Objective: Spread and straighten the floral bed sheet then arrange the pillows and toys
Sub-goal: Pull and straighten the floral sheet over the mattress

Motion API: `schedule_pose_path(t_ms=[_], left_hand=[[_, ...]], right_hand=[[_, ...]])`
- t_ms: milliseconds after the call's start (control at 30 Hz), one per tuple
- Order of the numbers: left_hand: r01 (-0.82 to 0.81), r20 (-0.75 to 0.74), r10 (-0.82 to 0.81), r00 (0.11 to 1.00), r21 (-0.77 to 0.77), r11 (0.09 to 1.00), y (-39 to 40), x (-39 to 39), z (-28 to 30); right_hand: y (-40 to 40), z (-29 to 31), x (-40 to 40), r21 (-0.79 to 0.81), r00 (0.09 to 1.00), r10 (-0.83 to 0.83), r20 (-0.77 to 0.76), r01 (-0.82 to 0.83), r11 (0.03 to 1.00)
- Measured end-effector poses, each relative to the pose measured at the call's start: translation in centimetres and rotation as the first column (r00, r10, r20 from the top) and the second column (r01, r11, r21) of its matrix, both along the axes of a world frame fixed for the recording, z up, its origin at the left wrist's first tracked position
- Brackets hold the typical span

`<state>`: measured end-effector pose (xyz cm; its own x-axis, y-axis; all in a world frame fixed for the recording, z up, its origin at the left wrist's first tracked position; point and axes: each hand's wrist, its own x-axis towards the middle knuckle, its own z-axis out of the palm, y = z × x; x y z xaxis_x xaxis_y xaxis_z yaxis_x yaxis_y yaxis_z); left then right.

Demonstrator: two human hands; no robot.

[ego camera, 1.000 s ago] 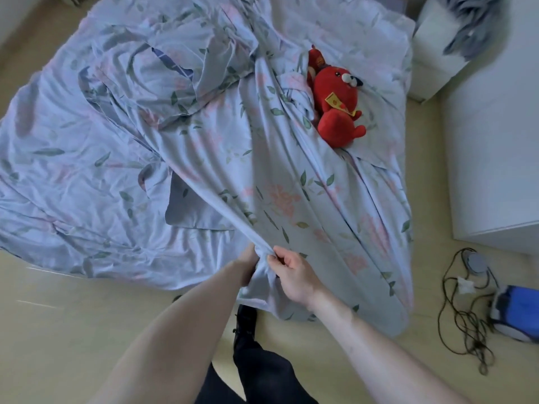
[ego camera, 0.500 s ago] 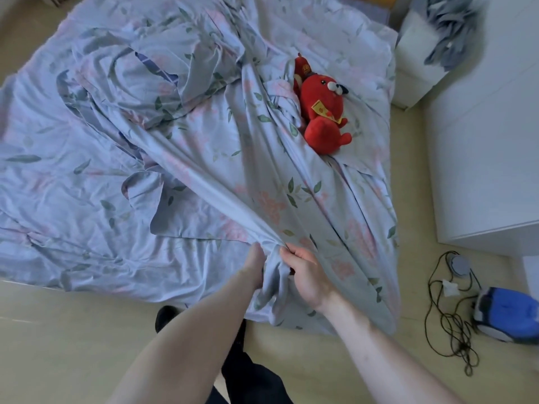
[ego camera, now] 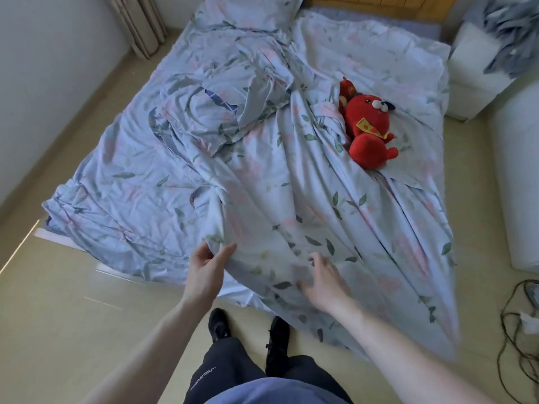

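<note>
The light blue floral bed sheet (ego camera: 291, 199) lies rumpled across the bed, bunched in folds near the middle and hanging over the foot. My left hand (ego camera: 208, 265) pinches a fold of the sheet near the foot edge, thumb on top. My right hand (ego camera: 322, 279) is blurred, with fingers spread against the sheet a little to the right. A red plush toy (ego camera: 369, 132) lies on the right half of the bed, partly tucked against a fold. A pillow (ego camera: 250, 11) in matching fabric sits at the head, top left.
A white nightstand (ego camera: 478, 71) with grey clothes (ego camera: 513, 33) heaped on it stands at the bed's far right. A white cabinet (ego camera: 516, 182) runs along the right. Dark cables (ego camera: 522, 325) lie on the floor at right. My feet in black shoes (ego camera: 248, 330) stand at the bed's foot.
My hands, which gripped one bunched fold close together, have moved apart. The sheet's near edge is wider and flatter. The view has lifted to show the whole bed.
</note>
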<state>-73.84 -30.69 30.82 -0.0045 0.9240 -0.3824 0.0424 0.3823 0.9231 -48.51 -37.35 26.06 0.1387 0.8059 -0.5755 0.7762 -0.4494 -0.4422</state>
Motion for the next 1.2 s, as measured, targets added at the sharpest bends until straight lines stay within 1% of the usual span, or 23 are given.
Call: schedule_pose_path(t_ms=[67, 133, 167, 267, 333, 400, 467, 500, 533, 567, 633, 667, 700, 733, 800, 833, 867, 900, 967, 1000, 1067, 1133, 1200], left_hand=[[0.041, -0.031, -0.039, 0.999, 0.048, 0.998, -1.4, 0.2, 1.2], [0.092, -0.102, -0.083, 0.991, 0.086, 0.992, -2.6, 0.2, 2.3], [0.136, -0.118, -0.124, 0.985, 0.101, 0.986, -3.0, 0.1, 2.6], [0.213, -0.132, -0.195, 0.972, 0.139, 0.967, -2.9, -1.4, 2.4], [0.182, -0.127, -0.164, 0.978, 0.153, 0.971, -2.3, -3.3, 1.4], [0.163, -0.28, -0.127, 0.952, 0.108, 0.981, -1.5, -4.6, -0.7], [0.14, -0.503, -0.099, 0.859, 0.043, 0.989, -0.4, -5.1, -2.4], [0.128, -0.573, -0.083, 0.815, 0.039, 0.991, 0.5, -4.9, -3.0], [0.074, -0.595, -0.032, 0.803, 0.046, 0.996, 1.7, -4.7, -3.6], [-0.036, -0.585, 0.049, 0.81, 0.034, 0.999, 3.2, -4.3, -3.5], [-0.288, -0.528, 0.229, 0.818, -0.031, 0.957, 6.2, -3.9, -2.8], [-0.334, -0.525, 0.266, 0.808, -0.037, 0.942, 7.7, -4.0, -2.7], [-0.313, -0.541, 0.243, 0.805, -0.039, 0.949, 8.8, -4.2, -2.6], [-0.256, -0.527, 0.19, 0.828, -0.054, 0.965, 9.8, -4.5, -2.6], [-0.144, -0.352, 0.104, 0.93, -0.088, 0.986, 11.6, -5.2, -2.1], [-0.123, -0.318, 0.093, 0.943, -0.076, 0.989, 12.1, -5.5, -1.7], [-0.157, -0.307, 0.13, 0.943, -0.065, 0.985, 12.6, -5.6, -1.2], [-0.234, -0.268, 0.207, 0.941, -0.072, 0.97, 13.0, -5.7, -0.8], [-0.343, -0.076, 0.335, 0.939, -0.154, 0.927, 13.5, -5.6, 0.4], [-0.361, -0.036, 0.361, 0.932, -0.183, 0.914, 13.6, -5.5, 0.9], [-0.325, -0.172, 0.31, 0.935, -0.065, 0.943, 13.5, -6.4, 1.8], [-0.198, -0.396, 0.266, 0.879, 0.205, 0.959, 12.6, -8.0, 2.9], [-0.028, -0.515, 0.3, 0.803, 0.47, 0.882, 11.6, -10.4, 4.2]], right_hand=[[1.0, 1.7, -4.3, 0.129, 0.989, 0.088, -0.115, -0.073, 0.989], [2.1, 3.4, -8.7, 0.244, 0.967, 0.194, -0.165, -0.15, 0.958], [2.5, 3.8, -10.2, 0.304, 0.959, 0.212, -0.187, -0.148, 0.941], [3.8, 5.1, -11.6, 0.426, 0.951, 0.122, -0.286, 0.012, 0.905], [4.2, 5.7, -11.3, 0.435, 0.945, 0.116, -0.305, 0.03, 0.9], [4.3, 6.3, -10.9, 0.443, 0.941, 0.167, -0.294, -0.02, 0.896], [4.2, 6.2, -11.0, 0.43, 0.936, 0.216, -0.277, -0.08, 0.899], [4.1, 6.1, -11.0, 0.416, 0.939, 0.225, -0.261, -0.101, 0.904], [3.9, 6.0, -11.0, 0.413, 0.936, 0.23, -0.265, -0.106, 0.905], [3.9, 6.0, -10.9, 0.417, 0.933, 0.23, -0.275, -0.1, 0.903], [3.8, 6.7, -10.6, 0.434, 0.928, 0.231, -0.293, -0.087, 0.897], [3.8, 7.0, -10.2, 0.437, 0.925, 0.233, -0.302, -0.083, 0.896], [3.8, 7.0, -9.9, 0.434, 0.922, 0.237, -0.306, -0.087, 0.897], [3.9, 7.0, -9.5, 0.428, 0.925, 0.24, -0.296, -0.096, 0.898], [4.0, 7.0, -8.7, 0.425, 0.938, 0.235, -0.254, -0.11, 0.899], [4.0, 6.8, -8.3, 0.419, 0.942, 0.23, -0.245, -0.111, 0.901], [4.2, 6.7, -7.9, 0.407, 0.945, 0.227, -0.237, -0.116, 0.906], [4.3, 6.6, -7.6, 0.384, 0.948, 0.217, -0.233, -0.115, 0.916], [4.4, 6.1, -7.3, 0.317, 0.955, 0.202, -0.216, -0.127, 0.94], [4.3, 5.7, -7.2, 0.282, 0.958, 0.195, -0.21, -0.132, 0.95], [4.0, 4.8, -7.2, 0.222, 0.965, 0.177, -0.192, -0.133, 0.966], [3.6, 3.7, -7.0, 0.138, 0.978, 0.168, -0.121, -0.151, 0.979], [3.4, 2.9, -6.9, 0.046, 0.982, 0.18, -0.056, -0.178, 0.983]])
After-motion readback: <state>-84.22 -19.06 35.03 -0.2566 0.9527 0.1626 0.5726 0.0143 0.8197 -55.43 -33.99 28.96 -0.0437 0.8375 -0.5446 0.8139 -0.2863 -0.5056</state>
